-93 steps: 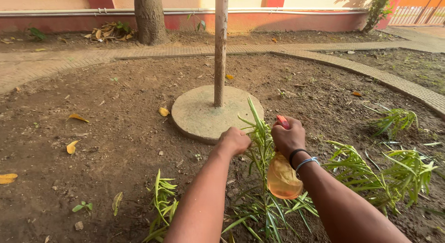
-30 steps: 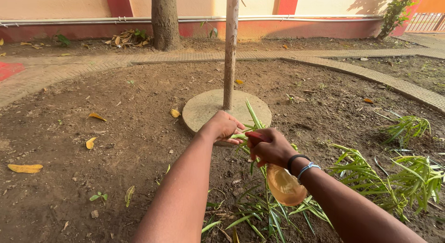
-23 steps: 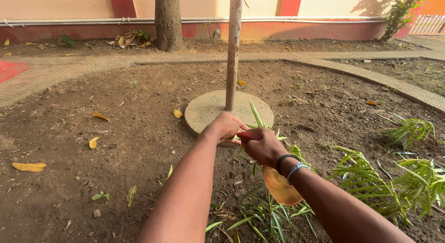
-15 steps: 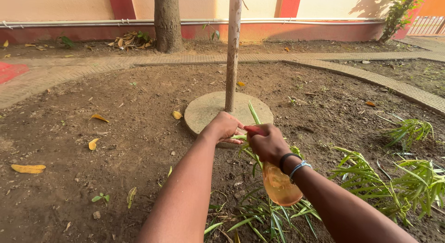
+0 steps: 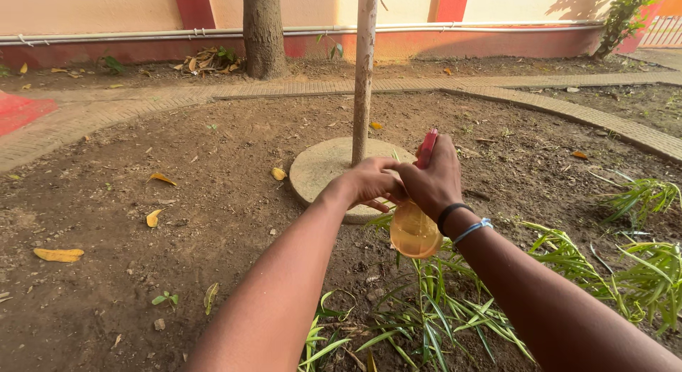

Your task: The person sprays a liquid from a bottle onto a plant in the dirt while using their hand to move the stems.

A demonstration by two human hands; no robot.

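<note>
My right hand (image 5: pixel 435 179) grips a spray bottle (image 5: pixel 414 231) with an orange translucent body and a pink-red head (image 5: pixel 427 146), held upright over a low green plant (image 5: pixel 426 312). My left hand (image 5: pixel 371 183) rests against the bottle's neck beside my right hand, its fingers curled there. Both arms reach forward from the bottom of the view. A black band and a blue band circle my right wrist.
A thin wooden pole (image 5: pixel 364 74) rises from a round concrete base (image 5: pixel 323 174) just beyond my hands. Bare brown soil with yellow fallen leaves (image 5: pixel 58 255) lies left. More green plants (image 5: pixel 643 258) grow right. A brick path (image 5: pixel 128 106), tree trunk (image 5: pixel 263 31) and wall stand behind.
The bottle has turned more upright, its pink-red head now above my right hand. My left hand has moved from the leaves to the bottle's neck. The camera has shifted slightly.
</note>
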